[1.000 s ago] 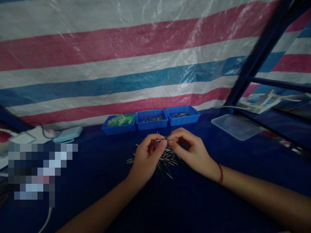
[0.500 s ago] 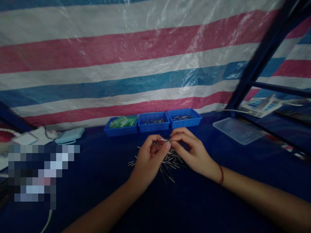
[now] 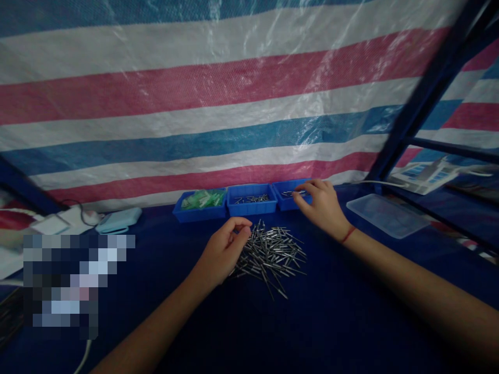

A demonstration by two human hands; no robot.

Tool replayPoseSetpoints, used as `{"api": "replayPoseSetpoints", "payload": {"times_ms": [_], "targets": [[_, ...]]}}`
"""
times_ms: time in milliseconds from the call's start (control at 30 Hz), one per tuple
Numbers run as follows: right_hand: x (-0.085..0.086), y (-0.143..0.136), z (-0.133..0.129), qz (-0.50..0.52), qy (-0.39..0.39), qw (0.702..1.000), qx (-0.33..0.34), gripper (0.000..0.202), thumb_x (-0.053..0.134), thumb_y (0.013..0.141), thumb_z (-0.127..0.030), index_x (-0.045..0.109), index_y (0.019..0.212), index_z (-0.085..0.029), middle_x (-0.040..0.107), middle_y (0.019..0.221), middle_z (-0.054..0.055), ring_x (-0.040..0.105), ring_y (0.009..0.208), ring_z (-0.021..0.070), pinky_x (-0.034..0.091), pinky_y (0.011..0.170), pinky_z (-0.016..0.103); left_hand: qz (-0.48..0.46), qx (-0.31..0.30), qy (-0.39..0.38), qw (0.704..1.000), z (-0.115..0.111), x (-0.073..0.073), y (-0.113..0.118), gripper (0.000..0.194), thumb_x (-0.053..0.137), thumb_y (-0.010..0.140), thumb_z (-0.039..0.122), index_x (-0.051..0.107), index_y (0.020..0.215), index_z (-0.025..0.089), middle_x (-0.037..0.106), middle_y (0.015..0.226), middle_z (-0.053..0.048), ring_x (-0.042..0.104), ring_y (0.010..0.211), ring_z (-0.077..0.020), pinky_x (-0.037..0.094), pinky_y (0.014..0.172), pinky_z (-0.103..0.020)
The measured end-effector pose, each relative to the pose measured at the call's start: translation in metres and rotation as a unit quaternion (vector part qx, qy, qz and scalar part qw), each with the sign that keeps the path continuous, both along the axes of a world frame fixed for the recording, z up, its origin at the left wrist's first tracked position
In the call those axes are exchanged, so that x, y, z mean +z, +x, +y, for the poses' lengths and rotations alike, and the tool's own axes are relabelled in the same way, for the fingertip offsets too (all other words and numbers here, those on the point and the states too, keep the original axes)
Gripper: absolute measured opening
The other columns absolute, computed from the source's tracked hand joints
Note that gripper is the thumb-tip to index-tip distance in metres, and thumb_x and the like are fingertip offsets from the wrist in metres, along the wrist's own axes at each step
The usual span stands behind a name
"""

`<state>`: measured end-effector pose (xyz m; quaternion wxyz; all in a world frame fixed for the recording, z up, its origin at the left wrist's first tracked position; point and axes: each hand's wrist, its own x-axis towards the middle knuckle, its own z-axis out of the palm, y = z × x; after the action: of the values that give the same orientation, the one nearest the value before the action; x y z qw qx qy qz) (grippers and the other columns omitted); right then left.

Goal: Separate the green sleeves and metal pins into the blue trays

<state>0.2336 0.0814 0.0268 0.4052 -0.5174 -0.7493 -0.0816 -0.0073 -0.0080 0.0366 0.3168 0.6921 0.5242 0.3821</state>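
A loose pile of thin silvery metal pins point(image 3: 273, 252), each with a thicker section, lies on the dark blue tabletop. My left hand point(image 3: 224, 249) is at the pile's left edge, thumb and index finger closed together; whatever they may hold is too small to make out. My right hand point(image 3: 322, 205) reaches over the right blue bin point(image 3: 286, 203), its thumb and fingertips slightly apart above the metal pieces inside. The middle blue bin point(image 3: 252, 208) also holds small metal pieces. Green-tinted clear packets fill the left blue bin point(image 3: 200, 214).
A clear plastic lid point(image 3: 388, 214) lies to the right, near a white device point(image 3: 424, 176) by the dark metal frame. On the left are a light blue case point(image 3: 119, 221), white adapters point(image 3: 58, 222) with cables, and a pixelated patch. A striped plastic sheet point(image 3: 195, 98) hangs behind.
My right hand has parted from my left and moved up and right to the right bin. My left hand has shifted slightly left, uncovering more of the pile. The view has tilted slightly.
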Motion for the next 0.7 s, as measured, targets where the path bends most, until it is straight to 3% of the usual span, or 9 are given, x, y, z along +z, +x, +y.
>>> {"api": "replayPoseSetpoints", "payload": {"times_ms": [167, 333, 500, 700], "targets": [[-0.017, -0.008, -0.033, -0.002, -0.098, 0.991, 0.090, 0.015, 0.052, 0.082, -0.024, 0.065, 0.079, -0.020, 0.067, 0.084, 0.004, 0.060, 0.081, 0.0199, 0.044, 0.080, 0.037, 0.170, -0.051, 0.094, 0.980, 0.016, -0.002, -0.019, 0.019, 0.043, 0.089, 0.025, 0.060, 0.094, 0.018, 0.061, 0.088, -0.003, 0.056, 0.078, -0.0159, 0.042, 0.074, -0.030], [-0.026, -0.021, -0.048, 0.011, -0.145, 0.980, 0.139, 0.015, 0.052, 0.082, -0.023, 0.065, 0.077, -0.020, 0.067, 0.085, 0.003, 0.060, 0.083, 0.0190, 0.045, 0.079, 0.036, 0.269, -0.095, 0.080, 0.955, 0.021, -0.011, -0.029, 0.019, 0.046, 0.088, 0.029, 0.059, 0.097, 0.019, 0.060, 0.092, -0.004, 0.058, 0.080, -0.0171, 0.044, 0.072, -0.030], [-0.027, -0.025, -0.050, 0.052, -0.162, 0.974, 0.151, 0.014, 0.052, 0.082, -0.024, 0.065, 0.077, -0.020, 0.066, 0.086, 0.004, 0.058, 0.085, 0.0203, 0.042, 0.080, 0.038, 0.316, -0.130, 0.075, 0.937, 0.019, -0.015, -0.029, 0.018, 0.051, 0.087, 0.031, 0.060, 0.098, 0.020, 0.059, 0.094, -0.003, 0.058, 0.082, -0.0172, 0.046, 0.073, -0.030], [-0.026, -0.028, -0.055, 0.060, -0.174, 0.967, 0.177, 0.014, 0.052, 0.082, -0.021, 0.064, 0.075, -0.020, 0.067, 0.083, 0.003, 0.058, 0.082, 0.0190, 0.042, 0.079, 0.037, 0.354, -0.116, 0.099, 0.923, 0.018, -0.010, -0.029, 0.019, 0.049, 0.089, 0.030, 0.062, 0.099, 0.020, 0.057, 0.097, -0.004, 0.058, 0.084, -0.0171, 0.047, 0.078, -0.031]]}}
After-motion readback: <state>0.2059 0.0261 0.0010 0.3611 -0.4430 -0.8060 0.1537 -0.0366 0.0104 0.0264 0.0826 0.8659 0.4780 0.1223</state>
